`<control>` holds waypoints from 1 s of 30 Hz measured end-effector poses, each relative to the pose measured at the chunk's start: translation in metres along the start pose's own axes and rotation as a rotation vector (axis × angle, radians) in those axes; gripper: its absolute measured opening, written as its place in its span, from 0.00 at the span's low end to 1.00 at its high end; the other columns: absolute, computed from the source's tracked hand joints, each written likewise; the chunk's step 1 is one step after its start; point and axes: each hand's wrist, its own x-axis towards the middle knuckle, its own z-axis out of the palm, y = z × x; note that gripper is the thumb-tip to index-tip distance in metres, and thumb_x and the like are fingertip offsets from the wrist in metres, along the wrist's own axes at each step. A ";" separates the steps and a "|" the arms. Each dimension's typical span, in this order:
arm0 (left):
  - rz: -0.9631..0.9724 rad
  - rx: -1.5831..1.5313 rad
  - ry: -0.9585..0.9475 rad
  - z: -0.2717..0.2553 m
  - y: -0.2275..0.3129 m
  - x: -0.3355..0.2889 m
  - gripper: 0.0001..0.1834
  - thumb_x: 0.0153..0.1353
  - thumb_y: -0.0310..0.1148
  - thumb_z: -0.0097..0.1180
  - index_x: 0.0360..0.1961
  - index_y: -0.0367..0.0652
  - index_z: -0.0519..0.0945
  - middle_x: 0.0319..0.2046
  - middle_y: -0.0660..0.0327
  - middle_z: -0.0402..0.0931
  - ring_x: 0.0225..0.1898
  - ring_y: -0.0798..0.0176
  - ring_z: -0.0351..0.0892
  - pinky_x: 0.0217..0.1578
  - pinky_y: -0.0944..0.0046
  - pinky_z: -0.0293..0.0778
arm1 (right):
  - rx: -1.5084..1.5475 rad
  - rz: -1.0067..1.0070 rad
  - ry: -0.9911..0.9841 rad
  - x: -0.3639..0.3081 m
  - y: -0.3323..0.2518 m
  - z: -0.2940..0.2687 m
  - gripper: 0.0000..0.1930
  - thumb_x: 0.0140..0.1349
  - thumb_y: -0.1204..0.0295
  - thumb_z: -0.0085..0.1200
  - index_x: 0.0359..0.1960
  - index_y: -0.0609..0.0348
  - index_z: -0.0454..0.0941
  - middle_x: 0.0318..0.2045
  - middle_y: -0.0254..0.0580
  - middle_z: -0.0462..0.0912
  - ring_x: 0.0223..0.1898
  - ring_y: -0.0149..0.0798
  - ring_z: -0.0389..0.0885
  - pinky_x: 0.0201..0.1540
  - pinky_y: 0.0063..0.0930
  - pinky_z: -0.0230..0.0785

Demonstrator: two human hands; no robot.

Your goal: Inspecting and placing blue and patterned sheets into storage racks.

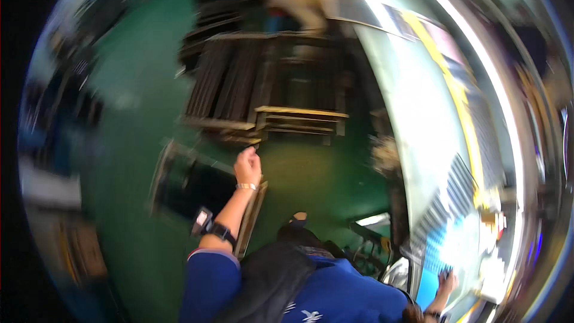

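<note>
My left hand (247, 167) is stretched out ahead over the green floor, its fingers curled closed. A small dark thing shows at its fingertips, too blurred to name; it lies close to the near edge of the slatted racks (222, 81). At the lower right my right hand (446, 283) is low over the workbench (402, 93), beside a light blue surface (427, 287). Its fingers look bent around a small dark thing that I cannot make out.
Next to my left forearm stands a dark, framed cart or crate (200, 182). A seated person (302, 0) works at the bench's far end. Yellow strips (445, 66) and a ribbed grey sheet (448, 200) lie along the bench. A stool-like metal frame (373, 242) is near my right side.
</note>
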 end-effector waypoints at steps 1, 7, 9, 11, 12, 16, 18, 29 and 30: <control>0.138 -0.047 -0.215 0.032 0.055 -0.019 0.15 0.54 0.31 0.54 0.43 0.37 0.77 0.39 0.48 0.78 0.43 0.47 0.77 0.45 0.54 0.72 | 0.040 -0.015 -0.035 -0.007 0.000 0.007 0.17 0.61 0.63 0.53 0.44 0.65 0.72 0.37 0.49 0.79 0.34 0.41 0.79 0.31 0.32 0.77; 1.242 -0.256 -1.085 0.103 0.278 -0.197 0.42 0.49 0.45 0.63 0.62 0.39 0.62 0.59 0.43 0.61 0.61 0.44 0.60 0.61 0.46 0.54 | 0.237 0.013 -0.028 -0.121 -0.024 0.056 0.11 0.65 0.66 0.49 0.39 0.62 0.73 0.33 0.42 0.81 0.28 0.34 0.81 0.29 0.28 0.77; 1.494 -0.160 -1.212 0.115 0.298 -0.242 0.48 0.48 0.45 0.63 0.66 0.40 0.53 0.64 0.40 0.51 0.65 0.40 0.51 0.64 0.44 0.46 | 0.413 -0.001 0.005 -0.153 -0.019 0.039 0.10 0.66 0.66 0.47 0.37 0.61 0.73 0.31 0.40 0.81 0.27 0.32 0.81 0.29 0.28 0.78; 1.580 -0.250 -1.241 0.124 0.303 -0.272 0.33 0.51 0.33 0.59 0.60 0.38 0.65 0.56 0.43 0.66 0.56 0.47 0.68 0.55 0.50 0.65 | 0.523 0.031 0.071 -0.191 -0.031 0.015 0.08 0.66 0.69 0.46 0.35 0.61 0.73 0.29 0.39 0.80 0.27 0.32 0.81 0.29 0.28 0.78; 1.593 -0.330 -1.287 0.132 0.299 -0.284 0.29 0.51 0.28 0.58 0.56 0.37 0.69 0.51 0.45 0.71 0.50 0.49 0.75 0.50 0.54 0.72 | 0.549 0.033 0.109 -0.208 -0.038 0.000 0.08 0.66 0.69 0.46 0.35 0.61 0.73 0.29 0.39 0.80 0.27 0.32 0.81 0.29 0.28 0.78; 1.548 -0.634 -1.427 0.121 0.355 -0.309 0.18 0.54 0.22 0.54 0.49 0.35 0.74 0.43 0.51 0.78 0.37 0.58 0.83 0.37 0.63 0.79 | 0.687 -0.482 -0.108 -0.263 -0.061 -0.068 0.22 0.68 0.60 0.39 0.59 0.61 0.63 0.56 0.51 0.70 0.57 0.43 0.70 0.59 0.44 0.62; 0.883 -0.698 -1.761 0.131 0.383 -0.319 0.18 0.62 0.24 0.48 0.54 0.35 0.69 0.42 0.49 0.78 0.36 0.58 0.83 0.35 0.66 0.79 | 0.421 -0.727 -0.117 -0.237 -0.081 -0.100 0.32 0.68 0.55 0.36 0.67 0.61 0.47 0.67 0.51 0.52 0.69 0.43 0.47 0.69 0.45 0.34; -0.005 -0.485 -1.743 0.306 0.399 -0.321 0.20 0.65 0.26 0.45 0.58 0.40 0.63 0.43 0.50 0.77 0.36 0.58 0.82 0.31 0.63 0.79 | 0.484 0.121 -0.005 -0.041 0.063 -0.228 0.15 0.60 0.71 0.56 0.48 0.60 0.72 0.43 0.42 0.78 0.40 0.29 0.78 0.42 0.23 0.73; 0.146 -0.384 -1.701 0.318 0.391 -0.313 0.23 0.64 0.26 0.48 0.60 0.40 0.62 0.43 0.51 0.77 0.36 0.59 0.82 0.32 0.63 0.80 | 0.418 0.120 -0.097 -0.033 0.060 -0.223 0.12 0.60 0.73 0.56 0.45 0.59 0.74 0.39 0.39 0.80 0.36 0.27 0.79 0.40 0.21 0.73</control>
